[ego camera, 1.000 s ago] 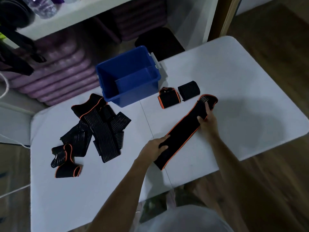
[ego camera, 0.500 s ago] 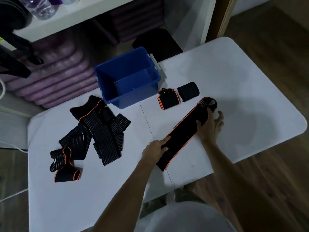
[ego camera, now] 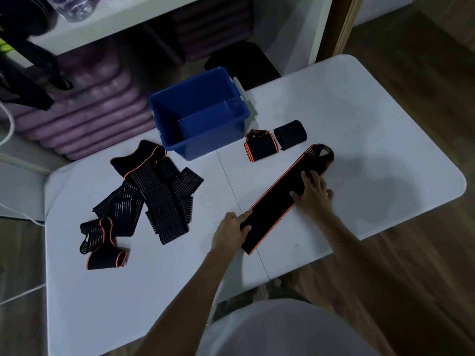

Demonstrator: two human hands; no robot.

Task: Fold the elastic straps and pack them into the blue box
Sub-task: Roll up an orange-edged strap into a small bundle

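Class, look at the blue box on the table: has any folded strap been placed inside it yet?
No. The blue box shows only its bare blue inside, while two folded straps lie on the table beside it.

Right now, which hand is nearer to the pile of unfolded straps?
Left. The left hand holds the long strap's near end, just right of the pile of unfolded straps; the right hand lies further right.

A home storeroom: wood floor (ego camera: 424, 60), shelf (ego camera: 108, 24), stacked purple mats (ego camera: 97, 109).

No readable text, label, brand, number or sign appears on anything here.
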